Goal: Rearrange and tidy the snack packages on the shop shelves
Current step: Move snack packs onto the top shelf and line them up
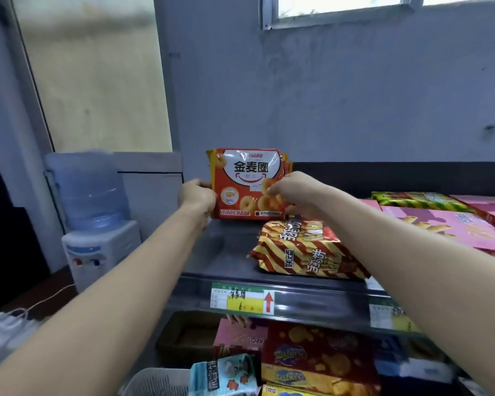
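An orange snack package [247, 184] printed with golden rings stands upright at the back left corner of the top shelf [220, 252], its front facing the camera and its bottom edge on or just above the grey metal surface. The left hand [196, 197] grasps its left edge with curled fingers, and the right hand [293, 192] pinches its right edge, thumb on the printed front. More packs of the same colour show just behind it. Nearer the shelf's front edge, to the right, lies a flat pile of red-and-gold striped packages [303, 250]; further right are pink boxes [452, 230] and, behind them, a green-and-yellow pack [417, 200], all lying flat. A green and yellow price label [242, 298] with a red arrow sits on the shelf's front rail. On the shelf below are stacked red and yellow packages [317, 358] and a pink box [240, 335] to their left. At the bottom a pale blue packet [226, 372] sits just beside a white slotted basket [157, 381]; whether it lies inside cannot be told. Left of the shelves stands a white water dispenser [97, 247] with a blue bottle [87, 190] on top. Behind everything rises a grey-blue wall [326, 95] with a window [340, 10] high up.
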